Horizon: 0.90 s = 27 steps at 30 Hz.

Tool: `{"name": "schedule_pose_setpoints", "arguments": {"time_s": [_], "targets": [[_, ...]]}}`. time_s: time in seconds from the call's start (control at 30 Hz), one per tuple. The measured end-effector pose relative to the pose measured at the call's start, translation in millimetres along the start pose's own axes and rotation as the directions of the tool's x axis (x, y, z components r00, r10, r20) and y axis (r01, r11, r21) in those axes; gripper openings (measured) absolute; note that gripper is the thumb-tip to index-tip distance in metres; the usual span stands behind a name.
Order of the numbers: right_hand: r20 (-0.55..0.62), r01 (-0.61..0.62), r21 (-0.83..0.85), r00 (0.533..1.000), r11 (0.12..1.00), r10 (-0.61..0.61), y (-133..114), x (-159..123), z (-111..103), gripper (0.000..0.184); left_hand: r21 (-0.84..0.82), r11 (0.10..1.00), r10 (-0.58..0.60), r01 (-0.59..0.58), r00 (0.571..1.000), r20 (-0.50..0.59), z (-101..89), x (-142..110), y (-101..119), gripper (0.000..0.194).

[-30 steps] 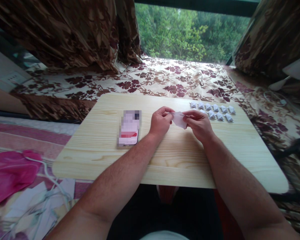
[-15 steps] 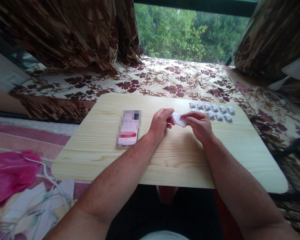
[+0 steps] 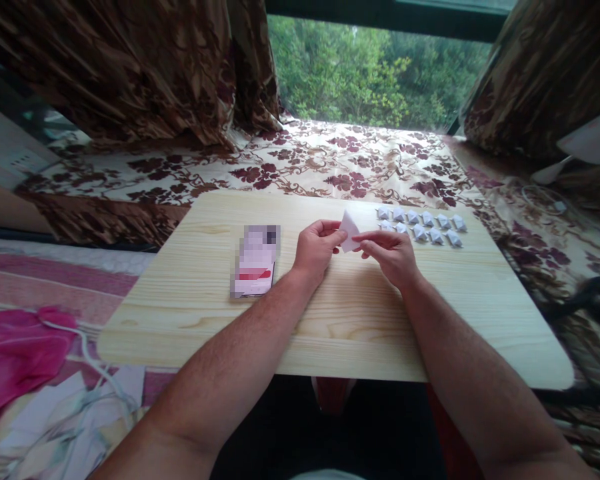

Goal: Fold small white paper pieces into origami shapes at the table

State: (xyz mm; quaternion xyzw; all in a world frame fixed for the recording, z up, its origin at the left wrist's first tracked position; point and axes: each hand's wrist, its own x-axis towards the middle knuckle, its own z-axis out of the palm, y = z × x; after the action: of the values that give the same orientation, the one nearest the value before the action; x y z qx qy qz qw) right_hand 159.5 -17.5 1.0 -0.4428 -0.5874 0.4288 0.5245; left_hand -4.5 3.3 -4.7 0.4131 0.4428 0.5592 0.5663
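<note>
A small piece of folded white paper point(image 3: 349, 230) is held up above the middle of the table, one pointed corner facing the window. My left hand point(image 3: 316, 247) pinches it by its left side between thumb and fingers. At its lower right edge, the thumb and forefinger of my right hand point(image 3: 390, 252) are closed on the paper. Just beyond my right hand, several small folded white paper pieces point(image 3: 427, 220) with raised points stand in two rows; my fingers partly cover the near row's left end.
A phone point(image 3: 255, 260), blurred out in part, lies on the light wooden table point(image 3: 180, 320) left of my forearm. Loose paper sheets point(image 3: 55, 413), a white cable point(image 3: 87, 350) and pink cloth point(image 3: 25, 353) lie at lower left. Behind the table is a ledge with flowered fabric point(image 3: 300, 160).
The paper has been turned between my hands, from lying across to one corner pointing up. My left fingers opened briefly and closed on it again. The phone and the rows stay put.
</note>
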Motion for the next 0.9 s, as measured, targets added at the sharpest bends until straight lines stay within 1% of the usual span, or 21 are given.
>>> {"name": "schedule_pose_setpoints", "arguments": {"time_s": [0.1, 0.17, 0.2, 0.37, 0.57, 0.7, 0.9], "targets": [[-0.052, -0.006, 0.054, 0.999, 0.998, 0.009, 0.0, 1.8, 0.5, 0.024, 0.004, 1.0, 0.015, -0.015, 1.0, 0.002, 0.1, 0.3, -0.5, 0.034], [-0.098, -0.015, 0.077, 0.995, 0.997, 0.023, 1.0, 3.7, 0.5, 0.027, 0.013, 1.0, 0.018, -0.018, 1.0, 0.018, 0.9, -0.4, -0.5, 0.034], [-0.101, -0.024, 0.075, 0.994, 0.997, 0.031, 1.6, 4.6, 0.3, 0.027, 0.019, 1.0, 0.019, -0.019, 0.999, 0.031, 1.4, -0.9, -0.6, 0.033], [-0.051, -0.058, -0.008, 0.997, 0.998, 0.058, 2.6, 5.3, -1.5, 0.027, 0.019, 0.999, 0.034, -0.036, 0.996, 0.087, 3.8, -3.8, -1.4, 0.03], [-0.036, -0.094, -0.101, 0.995, 0.99, 0.091, -0.1, 3.6, -1.1, 0.033, 0.039, 0.998, 0.037, -0.041, 0.994, 0.098, 4.6, -6.9, 2.7, 0.029], [-0.028, -0.101, -0.112, 0.995, 0.988, 0.099, 1.0, 3.8, -1.6, 0.035, 0.061, 0.997, 0.044, -0.051, 0.993, 0.106, 4.4, -7.7, 3.7, 0.029], [-0.033, -0.092, -0.099, 0.995, 0.991, 0.089, 2.5, 3.4, -1.2, 0.035, 0.084, 0.993, 0.076, -0.085, 0.992, 0.103, 2.9, -6.1, -0.6, 0.031]]}}
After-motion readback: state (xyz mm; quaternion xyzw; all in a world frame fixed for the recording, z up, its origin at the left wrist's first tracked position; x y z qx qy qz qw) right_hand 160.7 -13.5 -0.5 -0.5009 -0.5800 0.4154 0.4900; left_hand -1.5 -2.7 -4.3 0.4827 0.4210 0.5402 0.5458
